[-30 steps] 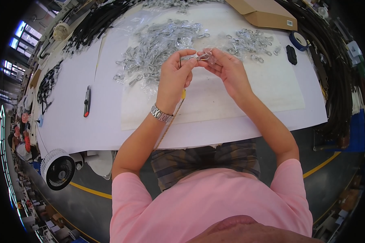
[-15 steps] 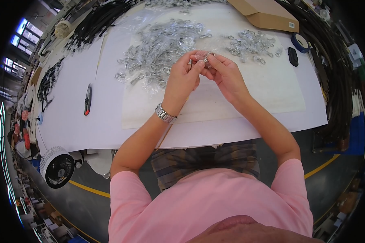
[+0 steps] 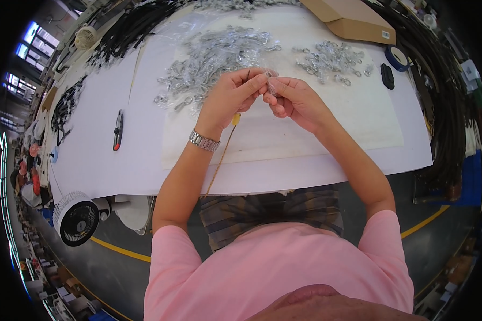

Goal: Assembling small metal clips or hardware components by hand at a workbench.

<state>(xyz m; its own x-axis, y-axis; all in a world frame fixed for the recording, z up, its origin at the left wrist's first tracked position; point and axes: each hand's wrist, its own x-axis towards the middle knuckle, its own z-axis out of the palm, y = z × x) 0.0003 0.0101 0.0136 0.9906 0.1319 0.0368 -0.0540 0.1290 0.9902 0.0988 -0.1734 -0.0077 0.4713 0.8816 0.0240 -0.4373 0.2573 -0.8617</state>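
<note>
Leftward shift of left hand and wristwatch since half a second earlier.
From left: cutter set apart, seemingly out of the way; larger heap of metal clasps beyond left hand, likely for easy reach; small metal piece between both hands, pinched by left fingertips and by right hand, thumb against fingers, presumably for steadiness; smaller clasp heap farther right.

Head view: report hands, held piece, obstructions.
Left hand and right hand pinching small metal piece. Piece partly hidden in grip. Larger hardware pile just beyond; nothing visibly blocking.
</note>
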